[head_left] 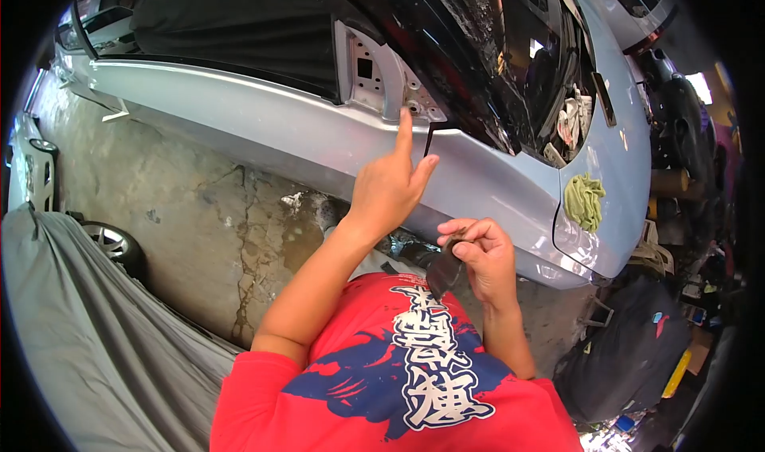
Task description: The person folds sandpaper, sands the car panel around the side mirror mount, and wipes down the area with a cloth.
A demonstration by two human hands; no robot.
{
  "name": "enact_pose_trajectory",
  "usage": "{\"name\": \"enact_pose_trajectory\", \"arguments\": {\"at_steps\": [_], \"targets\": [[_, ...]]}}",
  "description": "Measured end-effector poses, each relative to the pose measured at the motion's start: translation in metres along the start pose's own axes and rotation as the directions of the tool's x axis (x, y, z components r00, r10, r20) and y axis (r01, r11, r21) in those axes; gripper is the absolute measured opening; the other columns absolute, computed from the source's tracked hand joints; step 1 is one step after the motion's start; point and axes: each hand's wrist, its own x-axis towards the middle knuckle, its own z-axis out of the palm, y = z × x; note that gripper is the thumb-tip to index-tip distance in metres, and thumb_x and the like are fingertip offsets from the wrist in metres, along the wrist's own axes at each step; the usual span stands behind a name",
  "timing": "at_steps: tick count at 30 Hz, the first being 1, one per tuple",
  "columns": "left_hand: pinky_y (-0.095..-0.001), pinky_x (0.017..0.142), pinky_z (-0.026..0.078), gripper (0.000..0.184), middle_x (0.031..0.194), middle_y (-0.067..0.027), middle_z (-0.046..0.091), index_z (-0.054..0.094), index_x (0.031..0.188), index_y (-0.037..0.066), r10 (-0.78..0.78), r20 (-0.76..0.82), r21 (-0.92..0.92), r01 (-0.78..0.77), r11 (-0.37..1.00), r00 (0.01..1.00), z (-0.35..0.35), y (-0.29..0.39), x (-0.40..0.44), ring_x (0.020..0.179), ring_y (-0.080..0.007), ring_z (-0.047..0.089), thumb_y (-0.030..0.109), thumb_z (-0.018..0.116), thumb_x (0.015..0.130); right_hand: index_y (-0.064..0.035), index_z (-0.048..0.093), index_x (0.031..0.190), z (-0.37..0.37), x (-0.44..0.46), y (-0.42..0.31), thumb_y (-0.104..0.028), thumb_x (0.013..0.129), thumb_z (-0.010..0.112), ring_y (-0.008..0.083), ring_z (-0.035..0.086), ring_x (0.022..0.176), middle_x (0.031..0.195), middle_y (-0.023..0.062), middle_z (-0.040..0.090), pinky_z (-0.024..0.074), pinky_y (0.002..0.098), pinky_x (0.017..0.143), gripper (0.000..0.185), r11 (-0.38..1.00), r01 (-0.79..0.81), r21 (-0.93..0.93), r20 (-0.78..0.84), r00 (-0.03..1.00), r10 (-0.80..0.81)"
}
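My left hand (390, 183) reaches up to the silver car door (295, 133). Its index finger points at the lower edge of the metal corner frame (390, 78) with holes in it, and its thumb is stretched out. Nothing shows in that hand. Lower and to the right, my right hand (484, 253) pinches a small dark, flat piece (445, 272) between thumb and fingers, in front of my red shirt. A thin dark gap runs between door and fender, just right of the left fingertip.
A green cloth (585, 202) lies on the car's fender. Crumpled paper (574, 117) sits by the windshield base. A grey cover (103, 316) drapes over something at the lower left, beside a wheel (111, 241). A dark covered object (629, 348) stands at the lower right.
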Motion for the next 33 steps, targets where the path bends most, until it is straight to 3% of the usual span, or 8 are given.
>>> {"name": "enact_pose_trajectory", "arguments": {"at_steps": [5,7,10,14,21,24,29,33], "targets": [[-0.0335,0.064,0.050,0.033,0.085,-0.0114,0.065,0.066,0.128,0.000,0.129,-0.133,-0.168,-0.150,0.974,0.983,-0.018,0.008,-0.046,0.070,-0.0196,0.061,0.011,0.071,0.098,-0.0039,0.065,0.098,0.021,0.004,0.004,0.004,0.090,0.076,0.0149,0.065,0.099,0.112,0.0088,0.066,0.0521,0.0254,0.089,0.016,0.919,0.237,-0.316,-0.046,0.963,-0.264],[-0.0307,0.063,0.049,0.023,0.094,-0.0108,0.065,0.069,0.116,0.000,0.203,-0.207,-0.170,-0.240,0.956,0.957,-0.024,0.013,-0.065,0.075,-0.0167,0.061,0.002,0.074,0.094,-0.0036,0.065,0.100,0.020,0.003,0.004,0.003,0.092,0.077,0.0119,0.063,0.096,0.107,0.0057,0.064,0.0507,0.0235,0.085,0.016,0.980,0.105,-0.169,-0.057,0.992,-0.116],[-0.0378,0.067,0.053,0.024,0.098,-0.0136,0.067,0.070,0.110,0.002,0.232,-0.168,-0.167,-0.259,0.951,0.958,-0.024,0.024,-0.087,0.079,-0.0287,0.065,0.000,0.077,0.088,-0.0011,0.065,0.104,0.024,0.005,0.008,-0.002,0.096,0.075,0.0078,0.062,0.093,0.104,0.0045,0.066,0.0512,0.0228,0.081,0.013,0.999,0.004,-0.054,-0.086,0.996,-0.009],[-0.0391,0.078,0.053,0.033,0.102,-0.0133,0.067,0.071,0.113,0.000,0.321,-0.173,-0.092,-0.340,0.936,0.931,-0.016,0.025,-0.090,0.090,-0.0305,0.065,0.003,0.083,0.082,0.0027,0.065,0.111,0.025,0.009,0.008,-0.004,0.099,0.071,0.0090,0.065,0.093,0.104,0.0066,0.069,0.0541,0.0246,0.084,0.015,0.997,-0.073,0.038,-0.093,0.993,0.076],[-0.0311,0.075,0.054,0.042,0.107,-0.0111,0.067,0.072,0.122,0.001,0.308,-0.134,-0.047,-0.317,0.947,0.942,-0.017,0.022,-0.088,0.093,-0.0217,0.064,0.003,0.086,0.082,0.0048,0.065,0.120,0.030,0.009,0.015,-0.004,0.100,0.069,0.0110,0.067,0.096,0.106,0.0077,0.071,0.0557,0.0265,0.088,0.023,0.991,-0.022,0.129,-0.108,0.994,0.036],[-0.0348,0.079,0.052,0.037,0.102,-0.0121,0.068,0.072,0.116,-0.001,0.252,-0.147,-0.160,-0.275,0.948,0.956,-0.017,0.023,-0.084,0.091,-0.0261,0.065,0.005,0.085,0.083,0.0035,0.065,0.119,0.038,0.008,0.013,-0.004,0.100,0.069,0.0115,0.066,0.097,0.108,0.0078,0.070,0.0552,0.0264,0.088,0.020,0.999,0.048,-0.019,-0.124,0.991,-0.050],[-0.0291,0.073,0.053,0.027,0.100,-0.0093,0.070,0.072,0.112,-0.002,0.113,-0.069,-0.400,-0.132,0.907,0.991,-0.031,0.016,-0.075,0.082,-0.0154,0.065,0.002,0.081,0.087,0.0018,0.066,0.112,0.065,0.026,0.018,-0.007,0.099,0.072,0.0112,0.066,0.094,0.105,0.0064,0.070,0.0547,0.0261,0.085,0.016,0.850,0.295,-0.437,-0.266,0.860,-0.435],[-0.0254,0.080,0.054,0.019,0.107,-0.0058,0.069,0.072,0.110,-0.002,0.026,0.128,-0.560,0.050,0.827,0.991,-0.051,0.008,-0.069,0.090,-0.0106,0.066,0.001,0.077,0.092,0.0016,0.067,0.110,0.071,0.031,0.004,-0.008,0.097,0.075,0.0103,0.065,0.091,0.101,0.0035,0.068,0.0531,0.0255,0.081,0.018,1.000,-0.015,0.019,-0.121,0.993,0.018]]}}
